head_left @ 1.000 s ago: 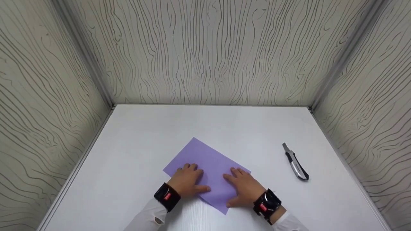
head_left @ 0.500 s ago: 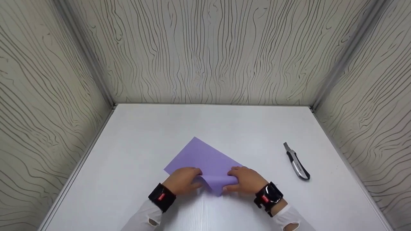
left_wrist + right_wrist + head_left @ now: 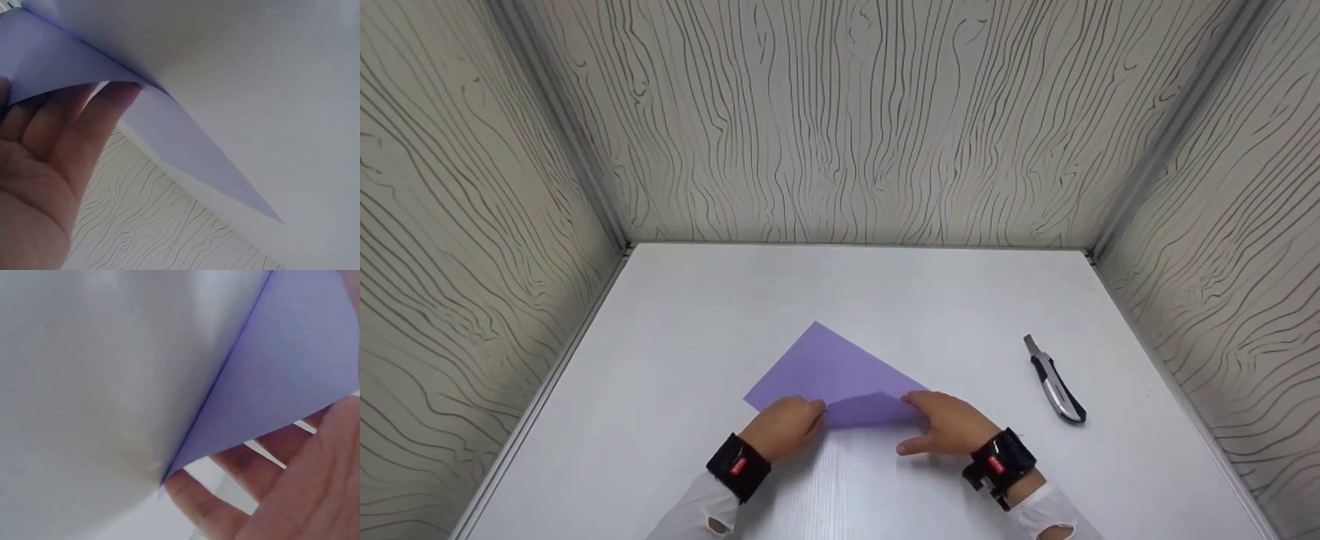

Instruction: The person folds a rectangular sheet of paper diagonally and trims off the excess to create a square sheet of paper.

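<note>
A purple sheet of paper (image 3: 825, 360) lies on the white table, one corner pointing away from me. Its near part is bent upward, and a darker band crosses the paper between my hands in the head view. My left hand (image 3: 784, 427) pinches the near edge, fingers curled. In the left wrist view its fingers (image 3: 84, 124) stand behind a raised purple flap (image 3: 56, 62). My right hand (image 3: 952, 424) is spread, fingertips at the paper's right part and thumb held apart below the near edge. The right wrist view shows its fingers (image 3: 236, 467) reaching behind the flap (image 3: 270, 371).
A utility knife (image 3: 1054, 382) with a silver and black handle lies to the right of the paper, blade pointing away. The white tabletop (image 3: 697, 315) is bounded by wood-grain patterned panels (image 3: 840, 120) at the back and both sides.
The near corner of the paper, flat a second ago, has been lifted and bent away from me. Both hands went from lying flat to gripping it; then the right hand spread its thumb away.
</note>
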`<state>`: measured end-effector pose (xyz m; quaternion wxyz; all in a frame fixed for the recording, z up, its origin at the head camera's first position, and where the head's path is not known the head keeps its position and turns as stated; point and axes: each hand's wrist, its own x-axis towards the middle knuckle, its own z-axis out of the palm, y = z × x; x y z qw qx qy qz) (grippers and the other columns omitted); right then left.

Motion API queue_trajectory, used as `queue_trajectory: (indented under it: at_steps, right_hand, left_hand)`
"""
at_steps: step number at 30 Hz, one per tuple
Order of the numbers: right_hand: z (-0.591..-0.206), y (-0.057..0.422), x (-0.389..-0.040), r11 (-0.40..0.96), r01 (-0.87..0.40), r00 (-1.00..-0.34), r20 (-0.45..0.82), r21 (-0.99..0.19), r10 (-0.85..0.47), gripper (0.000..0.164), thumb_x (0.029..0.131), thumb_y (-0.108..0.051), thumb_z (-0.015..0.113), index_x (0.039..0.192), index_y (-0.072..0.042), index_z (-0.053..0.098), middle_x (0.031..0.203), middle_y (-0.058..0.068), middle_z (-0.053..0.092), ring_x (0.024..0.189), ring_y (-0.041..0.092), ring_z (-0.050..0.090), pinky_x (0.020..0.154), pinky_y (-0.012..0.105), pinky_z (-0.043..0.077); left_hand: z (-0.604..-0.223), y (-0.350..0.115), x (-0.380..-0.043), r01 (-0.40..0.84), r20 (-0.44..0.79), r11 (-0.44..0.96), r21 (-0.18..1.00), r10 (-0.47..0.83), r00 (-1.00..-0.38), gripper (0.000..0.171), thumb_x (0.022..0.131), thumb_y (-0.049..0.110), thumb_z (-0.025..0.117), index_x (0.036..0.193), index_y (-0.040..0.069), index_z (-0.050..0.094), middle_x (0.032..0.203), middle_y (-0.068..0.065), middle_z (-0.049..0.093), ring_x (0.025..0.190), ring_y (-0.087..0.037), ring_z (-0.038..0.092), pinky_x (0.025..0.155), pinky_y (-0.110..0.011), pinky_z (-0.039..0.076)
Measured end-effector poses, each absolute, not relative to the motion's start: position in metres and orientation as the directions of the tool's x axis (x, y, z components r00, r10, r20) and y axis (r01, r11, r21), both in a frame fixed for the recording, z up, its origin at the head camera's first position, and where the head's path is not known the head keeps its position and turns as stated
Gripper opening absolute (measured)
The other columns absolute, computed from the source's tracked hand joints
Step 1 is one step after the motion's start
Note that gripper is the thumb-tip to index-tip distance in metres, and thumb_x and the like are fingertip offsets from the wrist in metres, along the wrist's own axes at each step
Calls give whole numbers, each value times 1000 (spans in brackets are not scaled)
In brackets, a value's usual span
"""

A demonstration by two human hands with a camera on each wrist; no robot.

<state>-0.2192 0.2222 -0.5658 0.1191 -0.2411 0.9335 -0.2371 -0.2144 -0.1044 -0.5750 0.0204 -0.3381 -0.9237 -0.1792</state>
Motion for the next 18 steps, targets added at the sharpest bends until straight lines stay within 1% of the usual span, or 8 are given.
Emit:
queue_trajectory:
  at_steps: [2, 4, 7, 9, 12, 14, 16, 18]
  right_hand:
    - [-568, 226, -220, 762, -383, -869, -77, -522, -489, 74, 91, -47, 87, 141, 3, 64, 138, 23, 71, 130, 43, 67, 112, 63, 52]
    - [-571, 229, -221, 752, -379, -884, -27, -540, -466, 56, 95, -37, 85, 133, 1, 69, 129, 19, 76, 122, 39, 72, 106, 59, 57]
    - [-574, 234, -223, 737, -361, -909, 40, -572, -415, 31, 99, -28, 81, 120, -5, 76, 116, 9, 80, 108, 29, 75, 96, 49, 62]
    - [-576, 237, -225, 725, -345, -923, 76, -597, -376, 20, 100, -22, 79, 114, -7, 79, 109, 6, 81, 102, 24, 75, 91, 42, 62]
    - [-580, 241, -228, 702, -328, -936, 118, -633, -331, 11, 101, -16, 77, 107, -8, 81, 101, 4, 81, 94, 18, 74, 84, 32, 61]
    - [-582, 244, -231, 689, -322, -940, 135, -649, -312, 8, 100, -12, 76, 103, -7, 82, 98, 3, 81, 90, 15, 73, 81, 29, 60]
    - [-582, 245, -234, 675, -325, -940, 147, -662, -308, 8, 101, -10, 75, 102, -7, 83, 97, 2, 81, 91, 15, 73, 82, 29, 60]
    - [-582, 245, -237, 665, -336, -937, 163, -667, -310, 9, 101, -10, 74, 101, -6, 82, 97, 3, 82, 93, 18, 75, 86, 32, 62]
  left_hand:
    - [-575, -105, -214, 637, 162, 706, 311, 621, -767, 24, 108, 10, 61, 84, 7, 58, 66, -1, 54, 61, -16, 56, 57, -33, 50]
    - [-575, -105, -215, 638, 167, 703, 313, 621, -766, 25, 108, 10, 61, 83, 7, 57, 67, 0, 54, 61, -16, 57, 58, -33, 50]
    - [-577, -105, -216, 629, 170, 703, 331, 612, -773, 26, 109, 11, 60, 83, 8, 57, 67, 1, 54, 62, -17, 58, 59, -34, 51]
    - [-578, -105, -217, 618, 171, 706, 346, 600, -782, 26, 109, 11, 59, 83, 9, 56, 67, 2, 53, 62, -15, 56, 59, -33, 50]
    - [-580, -106, -219, 596, 165, 707, 381, 582, -796, 26, 110, 11, 58, 84, 9, 56, 67, 5, 48, 61, -12, 51, 58, -30, 48]
    - [-579, -106, -221, 581, 156, 707, 403, 573, -805, 25, 110, 10, 57, 85, 9, 56, 68, 6, 45, 62, -10, 48, 58, -29, 46]
    - [-579, -106, -222, 569, 149, 703, 426, 566, -811, 26, 110, 10, 56, 85, 9, 55, 69, 7, 43, 63, -9, 46, 58, -29, 45]
    - [-578, -107, -224, 556, 140, 703, 443, 558, -818, 27, 111, 11, 54, 84, 10, 54, 70, 8, 42, 64, -9, 45, 60, -29, 45]
